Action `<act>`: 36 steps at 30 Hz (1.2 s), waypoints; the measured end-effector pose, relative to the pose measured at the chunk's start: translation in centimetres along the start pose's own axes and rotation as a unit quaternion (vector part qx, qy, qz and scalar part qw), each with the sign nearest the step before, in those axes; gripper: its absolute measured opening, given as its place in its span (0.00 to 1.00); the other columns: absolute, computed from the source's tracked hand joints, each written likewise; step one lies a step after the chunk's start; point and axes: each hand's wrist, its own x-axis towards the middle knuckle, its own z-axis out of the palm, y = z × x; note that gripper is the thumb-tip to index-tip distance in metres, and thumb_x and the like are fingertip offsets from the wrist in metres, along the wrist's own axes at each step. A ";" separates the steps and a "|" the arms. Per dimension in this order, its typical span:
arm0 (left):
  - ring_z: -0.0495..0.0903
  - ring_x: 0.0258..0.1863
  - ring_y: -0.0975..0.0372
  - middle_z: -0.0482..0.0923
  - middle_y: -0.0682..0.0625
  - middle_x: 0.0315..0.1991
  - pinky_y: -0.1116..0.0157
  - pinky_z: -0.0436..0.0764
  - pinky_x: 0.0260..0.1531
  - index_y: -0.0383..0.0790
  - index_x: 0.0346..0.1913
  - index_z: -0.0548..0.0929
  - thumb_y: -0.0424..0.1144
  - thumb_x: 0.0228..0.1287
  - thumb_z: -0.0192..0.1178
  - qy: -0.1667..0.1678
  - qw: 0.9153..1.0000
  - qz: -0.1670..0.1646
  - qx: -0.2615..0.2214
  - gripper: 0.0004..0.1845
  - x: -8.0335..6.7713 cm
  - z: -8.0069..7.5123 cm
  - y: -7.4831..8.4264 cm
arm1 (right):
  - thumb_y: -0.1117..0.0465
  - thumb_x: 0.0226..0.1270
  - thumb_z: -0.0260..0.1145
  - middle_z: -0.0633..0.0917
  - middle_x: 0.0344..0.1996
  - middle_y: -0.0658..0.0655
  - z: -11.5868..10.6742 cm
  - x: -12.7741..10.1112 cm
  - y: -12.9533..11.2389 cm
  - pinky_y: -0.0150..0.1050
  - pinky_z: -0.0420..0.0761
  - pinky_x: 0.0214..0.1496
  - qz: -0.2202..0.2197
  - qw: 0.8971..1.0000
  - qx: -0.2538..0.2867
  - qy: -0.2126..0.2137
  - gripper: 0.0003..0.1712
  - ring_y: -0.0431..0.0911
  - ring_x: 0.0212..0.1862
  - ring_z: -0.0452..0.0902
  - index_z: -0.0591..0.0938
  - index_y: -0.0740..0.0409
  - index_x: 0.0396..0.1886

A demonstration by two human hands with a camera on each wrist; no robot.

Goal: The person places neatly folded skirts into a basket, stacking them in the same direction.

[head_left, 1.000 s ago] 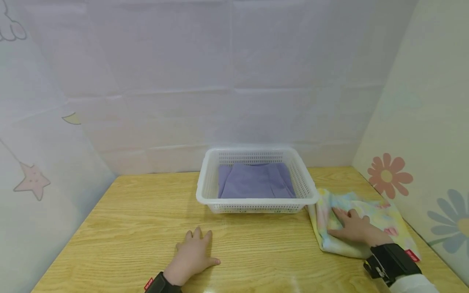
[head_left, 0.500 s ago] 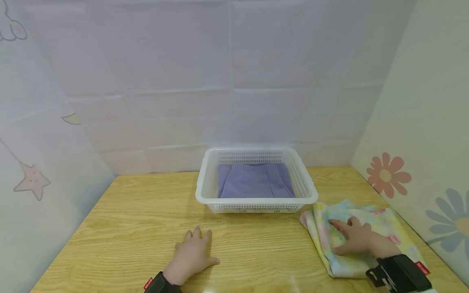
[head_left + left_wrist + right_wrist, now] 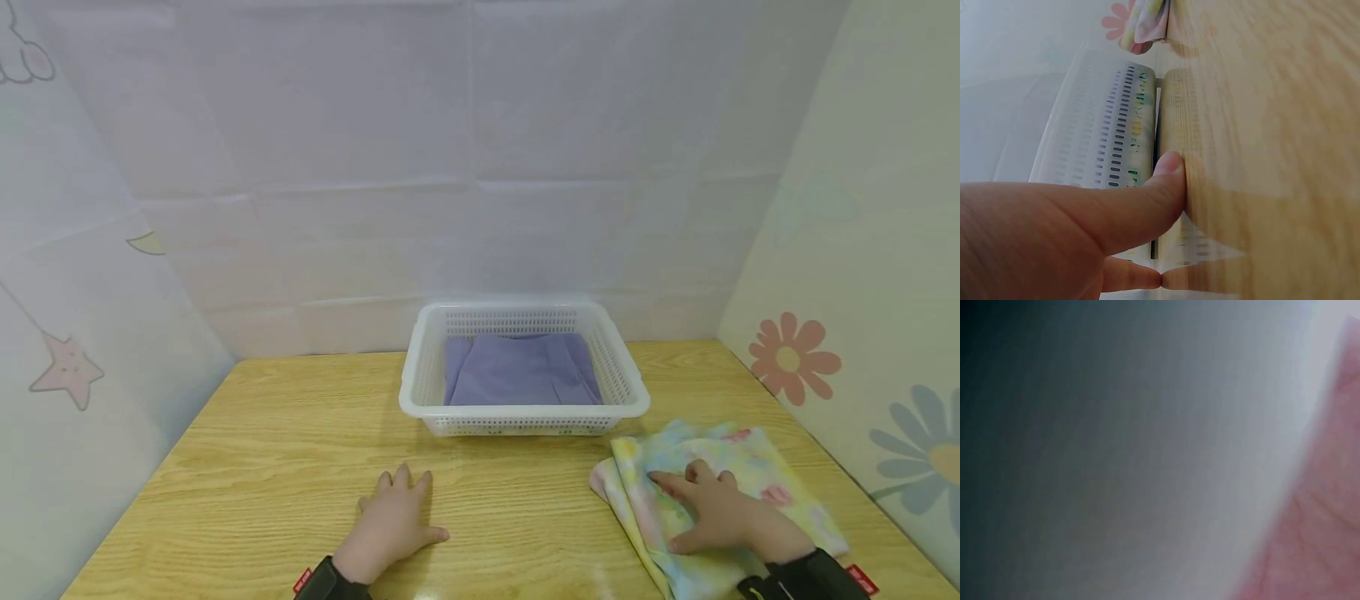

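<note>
- Right hand (image 3: 720,512), fingers spread flat, presses the pastel cloth (image 3: 712,492), now slid nearer (front right of table (image 3: 262,450)).
- Left hand (image 3: 393,525): flat, unmoved.
- One basket (image 3: 525,412), one purple cloth (image 3: 521,371) inside.

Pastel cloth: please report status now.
Right hand flat on pastel cloth. Left hand flat on table. White basket stands beside cloth.
</note>
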 end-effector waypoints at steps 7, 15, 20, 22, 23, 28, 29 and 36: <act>0.65 0.57 0.32 0.66 0.30 0.60 0.29 0.70 0.37 0.36 0.63 0.72 0.62 0.43 0.69 0.002 1.000 0.003 0.004 0.46 0.0 0.1 0.0 | 0.46 0.42 0.77 0.64 0.41 0.58 0.7 -0.1 -2.0 0.41 0.65 0.30 -0.023 1.000 0.008 -0.003 0.49 0.56 0.35 0.54 0.70 0.55 0.65; 0.65 0.58 0.31 0.65 0.29 0.61 0.28 0.69 0.37 0.36 0.63 0.72 0.62 0.43 0.69 0.001 1.000 0.001 0.004 0.46 0.1 0.1 -0.1 | 0.46 0.42 0.78 0.66 0.53 0.70 1.3 0.3 -4.7 0.44 0.73 0.29 -0.042 0.999 0.009 -0.004 0.48 0.61 0.41 0.58 0.71 0.54 0.65; 0.65 0.57 0.31 0.65 0.28 0.61 0.28 0.69 0.37 0.35 0.62 0.73 0.62 0.43 0.70 0.008 1.000 0.002 0.001 0.46 0.0 0.3 -0.1 | 0.47 0.42 0.77 0.66 0.53 0.71 1.7 0.7 -6.3 0.45 0.74 0.29 -0.054 0.999 0.007 -0.002 0.48 0.60 0.41 0.58 0.71 0.55 0.65; 0.65 0.57 0.31 0.65 0.28 0.61 0.28 0.70 0.36 0.35 0.62 0.73 0.62 0.42 0.70 0.012 1.000 0.003 0.002 0.46 0.1 0.4 -0.2 | 0.46 0.42 0.78 0.67 0.51 0.69 1.8 0.9 -6.9 0.44 0.74 0.28 -0.053 0.999 0.006 0.000 0.48 0.59 0.40 0.58 0.71 0.55 0.65; 0.65 0.57 0.31 0.65 0.28 0.61 0.28 0.70 0.36 0.35 0.62 0.73 0.62 0.42 0.70 0.013 1.000 0.004 0.004 0.47 0.1 0.4 -0.2 | 0.46 0.42 0.78 0.67 0.51 0.68 1.9 1.0 -7.2 0.43 0.74 0.28 -0.052 0.999 0.003 0.001 0.48 0.59 0.40 0.58 0.71 0.55 0.65; 0.65 0.57 0.31 0.65 0.29 0.61 0.29 0.70 0.36 0.36 0.63 0.73 0.62 0.43 0.69 0.012 1.000 0.005 0.007 0.47 0.1 0.4 -0.2 | 0.44 0.42 0.77 0.67 0.53 0.73 2.4 1.4 -8.2 0.49 0.78 0.29 -0.046 0.999 -0.015 0.009 0.49 0.61 0.41 0.61 0.71 0.55 0.65; 0.65 0.57 0.31 0.65 0.29 0.61 0.29 0.70 0.36 0.36 0.63 0.73 0.62 0.43 0.69 0.012 1.000 0.006 0.007 0.47 0.1 0.4 -0.2 | 0.44 0.42 0.77 0.66 0.55 0.75 2.4 1.5 -8.4 0.51 0.79 0.30 -0.044 0.999 -0.020 0.010 0.49 0.62 0.42 0.62 0.71 0.55 0.66; 0.65 0.57 0.31 0.65 0.28 0.61 0.28 0.69 0.36 0.35 0.62 0.73 0.62 0.43 0.70 0.011 1.000 0.004 -0.003 0.46 -0.1 0.3 -0.2 | 0.41 0.43 0.76 0.62 0.58 0.85 2.8 1.7 -9.6 0.64 0.79 0.32 -0.038 0.998 -0.040 0.016 0.50 0.79 0.50 0.62 0.70 0.55 0.66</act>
